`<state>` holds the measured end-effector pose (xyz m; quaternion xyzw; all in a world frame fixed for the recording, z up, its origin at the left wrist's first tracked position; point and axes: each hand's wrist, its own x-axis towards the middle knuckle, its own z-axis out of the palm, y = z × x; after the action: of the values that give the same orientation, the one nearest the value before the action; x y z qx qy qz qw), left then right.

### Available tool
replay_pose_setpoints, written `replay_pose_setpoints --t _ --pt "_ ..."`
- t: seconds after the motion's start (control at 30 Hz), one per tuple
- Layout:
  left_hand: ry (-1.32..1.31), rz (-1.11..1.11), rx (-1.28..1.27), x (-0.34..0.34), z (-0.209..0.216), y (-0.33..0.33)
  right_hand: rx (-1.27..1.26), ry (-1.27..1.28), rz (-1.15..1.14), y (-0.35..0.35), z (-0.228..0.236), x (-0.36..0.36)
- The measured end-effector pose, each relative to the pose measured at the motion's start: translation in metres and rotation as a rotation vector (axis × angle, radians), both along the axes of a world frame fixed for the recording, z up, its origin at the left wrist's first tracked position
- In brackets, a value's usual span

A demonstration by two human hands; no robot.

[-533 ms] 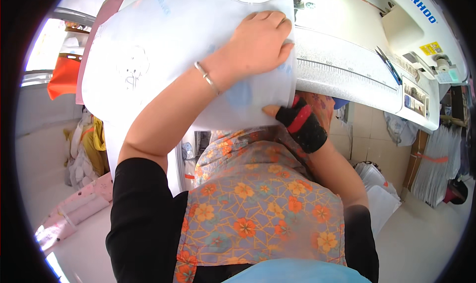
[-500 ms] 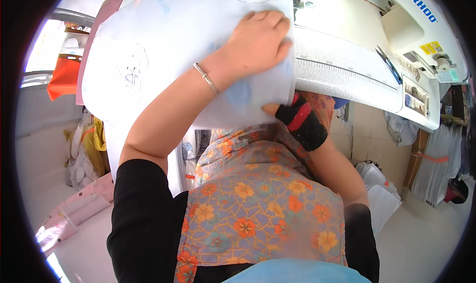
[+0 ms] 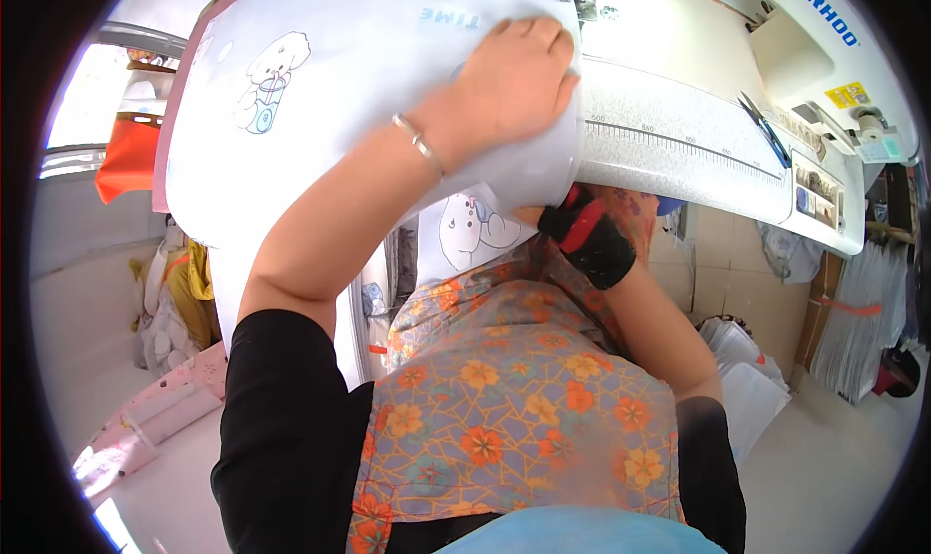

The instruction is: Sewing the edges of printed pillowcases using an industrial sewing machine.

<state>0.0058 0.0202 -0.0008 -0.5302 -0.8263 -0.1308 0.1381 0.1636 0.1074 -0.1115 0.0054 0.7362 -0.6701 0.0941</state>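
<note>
A white sheet of cloth or film, printed with cartoon dogs, spreads over the sewing machine bed and droops over its front edge. Palm down near the sheet's right edge rests my left hand, fingers bent and thumb apart; its fingertips press on the sheet and partly hide from view. Below the bed edge, by my lap, my right hand wears a black and red fingerless glove. It is closed on the hanging edge of the sheet. A turned-down flap with a dog print shows left of the glove.
The white sewing machine rises at the right, its ruler-marked front edge beside the sheet. Blue-handled snips lie near a small parts tray. Bundled white sheets hang at right; pink printed fabric lies lower left.
The sheet has shifted away from me, and its dog prints now show sharply. The lower flap's dog print has come into view. Both hands stay nearly in place.
</note>
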Motion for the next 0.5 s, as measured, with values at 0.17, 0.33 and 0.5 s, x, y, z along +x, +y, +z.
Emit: replay_pose_setpoints --t 0.17,0.33,0.5 --pt "0.015 -0.015 0.060 -0.007 -0.006 0.001 0.065 0.073 -0.039 -0.022 -0.051 -0.003" --pt "-0.019 -0.061 0.084 -0.010 0.004 -0.001 0.013 -0.026 -0.201 -0.036 0.040 0.008" --pt "-0.054 -0.099 0.048 -0.008 0.010 -0.014 -0.431 -0.210 -0.207 -0.035 0.075 0.038"
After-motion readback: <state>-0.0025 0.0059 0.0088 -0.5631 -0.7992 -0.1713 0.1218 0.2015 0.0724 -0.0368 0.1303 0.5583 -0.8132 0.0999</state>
